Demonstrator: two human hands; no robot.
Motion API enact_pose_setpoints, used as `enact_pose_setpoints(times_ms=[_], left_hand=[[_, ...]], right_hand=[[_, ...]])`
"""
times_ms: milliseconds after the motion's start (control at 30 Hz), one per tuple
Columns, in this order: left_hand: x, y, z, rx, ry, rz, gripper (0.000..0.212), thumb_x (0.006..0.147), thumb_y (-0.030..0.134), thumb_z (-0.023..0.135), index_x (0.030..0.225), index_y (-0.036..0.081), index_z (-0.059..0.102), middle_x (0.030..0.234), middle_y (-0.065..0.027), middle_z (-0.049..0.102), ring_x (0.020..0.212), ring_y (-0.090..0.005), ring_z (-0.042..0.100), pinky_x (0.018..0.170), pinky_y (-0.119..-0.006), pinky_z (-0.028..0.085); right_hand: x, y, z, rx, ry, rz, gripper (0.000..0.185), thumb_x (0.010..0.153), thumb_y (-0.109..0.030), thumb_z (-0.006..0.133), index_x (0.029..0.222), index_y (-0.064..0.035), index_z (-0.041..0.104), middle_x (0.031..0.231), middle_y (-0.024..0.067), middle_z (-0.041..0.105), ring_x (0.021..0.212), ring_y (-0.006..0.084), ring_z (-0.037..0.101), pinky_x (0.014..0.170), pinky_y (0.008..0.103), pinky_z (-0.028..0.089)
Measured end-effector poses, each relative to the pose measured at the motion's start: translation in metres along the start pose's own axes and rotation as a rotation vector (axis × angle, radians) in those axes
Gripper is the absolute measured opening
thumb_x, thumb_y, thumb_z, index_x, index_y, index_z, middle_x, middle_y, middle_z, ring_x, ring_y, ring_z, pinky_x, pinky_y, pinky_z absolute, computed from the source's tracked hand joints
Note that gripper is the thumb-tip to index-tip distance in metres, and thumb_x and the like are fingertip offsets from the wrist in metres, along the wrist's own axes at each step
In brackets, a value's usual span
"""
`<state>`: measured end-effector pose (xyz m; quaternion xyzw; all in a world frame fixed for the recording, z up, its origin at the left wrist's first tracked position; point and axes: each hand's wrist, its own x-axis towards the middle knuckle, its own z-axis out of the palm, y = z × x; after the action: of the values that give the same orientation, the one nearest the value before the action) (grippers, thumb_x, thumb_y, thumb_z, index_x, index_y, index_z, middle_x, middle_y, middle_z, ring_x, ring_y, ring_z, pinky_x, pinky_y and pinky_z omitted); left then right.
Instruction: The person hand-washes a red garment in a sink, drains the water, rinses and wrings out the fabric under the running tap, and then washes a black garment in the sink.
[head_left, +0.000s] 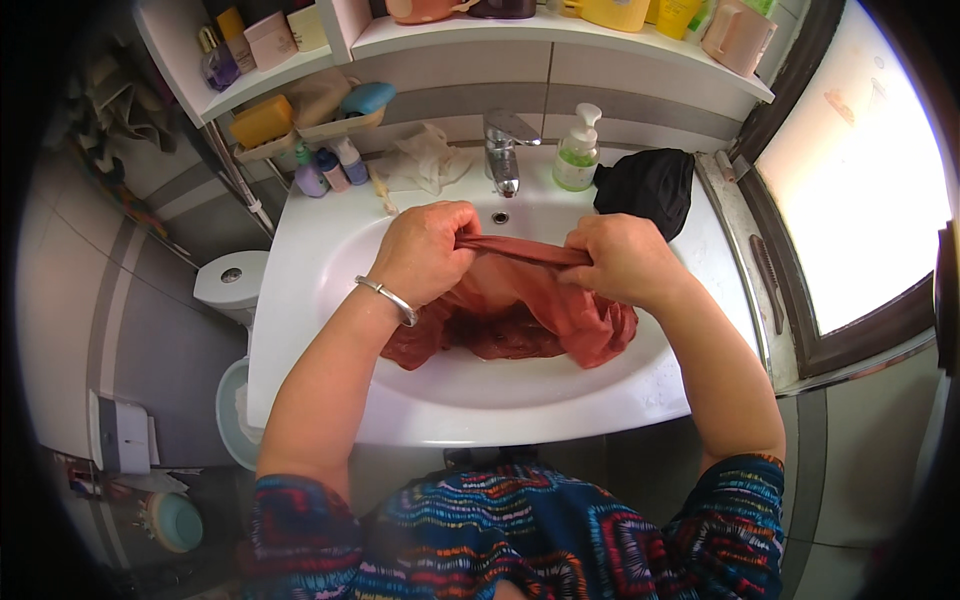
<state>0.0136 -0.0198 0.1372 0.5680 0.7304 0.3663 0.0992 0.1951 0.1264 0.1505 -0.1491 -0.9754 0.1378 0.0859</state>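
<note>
A wet, reddish-brown cloth (517, 330) lies bunched in the white washbasin (480, 394). Its upper edge is stretched between my two hands, above the basin. My left hand (431, 244), with a silver bangle (386, 298) on the wrist, grips one end of that edge. The other end is in the fist of my right hand (622, 259). Behind the stretched edge stands a chrome faucet (506, 154), with the basin's overflow hole (500, 217) below it. Folds of the cloth hide the drain.
A pump bottle (576, 157) with green liquid and a black cloth (649, 191) sit behind my right hand. Crumpled whitish plastic (427, 161) and small bottles (330, 169) are at the back left. A shelf (562, 34) overhangs the counter. To the right, a comb (766, 281) lies on the windowsill.
</note>
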Motion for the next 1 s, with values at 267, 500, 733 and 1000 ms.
enact_pose_setpoints(times_ms=[267, 500, 733, 1000], left_hand=[[-0.010, 0.002, -0.022, 0.011, -0.304, 0.025, 0.015, 0.067, 0.005, 0.059, 0.080, 0.001, 0.055, 0.070, -0.0128, 0.057, 0.065, -0.0262, 0.055, 0.064, -0.033, 0.044], [0.003, -0.023, -0.030, 0.537, 0.376, 0.123, 0.010, 0.071, 0.004, 0.056, 0.081, 0.001, 0.054, 0.072, -0.0123, 0.057, 0.071, -0.0257, 0.057, 0.066, -0.032, 0.044], [-0.003, -0.035, -0.008, -0.957, 0.090, -0.179, 0.031, 0.091, 0.023, 0.044, 0.116, 0.006, 0.049, 0.100, -0.0075, 0.060, 0.089, -0.0178, 0.058, 0.077, -0.030, 0.047], [-0.025, -0.018, -0.009, -1.485, -0.295, -0.188, 0.065, 0.088, 0.044, 0.044, 0.133, 0.002, 0.026, 0.115, -0.0144, 0.054, 0.105, -0.0222, 0.053, 0.091, -0.036, 0.041]], right_hand=[[-0.001, 0.003, -0.031, 0.000, 0.233, 0.013, 0.024, 0.058, -0.016, 0.067, 0.072, -0.0018, 0.053, 0.068, 0.0165, 0.055, 0.070, 0.0357, 0.053, 0.061, 0.0409, 0.042], [-0.014, -0.048, -0.016, 0.310, 0.426, -0.047, 0.020, 0.062, -0.006, 0.068, 0.075, -0.0037, 0.052, 0.067, 0.0078, 0.054, 0.059, 0.0182, 0.056, 0.054, 0.0302, 0.045], [-0.024, -0.091, 0.054, 0.633, -0.038, -0.495, 0.022, 0.065, -0.005, 0.066, 0.086, -0.0056, 0.060, 0.084, 0.0084, 0.057, 0.082, 0.0264, 0.055, 0.074, 0.0353, 0.046], [0.028, -0.023, 0.065, 1.055, 0.340, 0.080, 0.050, 0.083, -0.042, 0.054, 0.117, -0.0048, 0.050, 0.113, 0.0119, 0.054, 0.104, 0.0233, 0.050, 0.088, 0.0342, 0.040]])
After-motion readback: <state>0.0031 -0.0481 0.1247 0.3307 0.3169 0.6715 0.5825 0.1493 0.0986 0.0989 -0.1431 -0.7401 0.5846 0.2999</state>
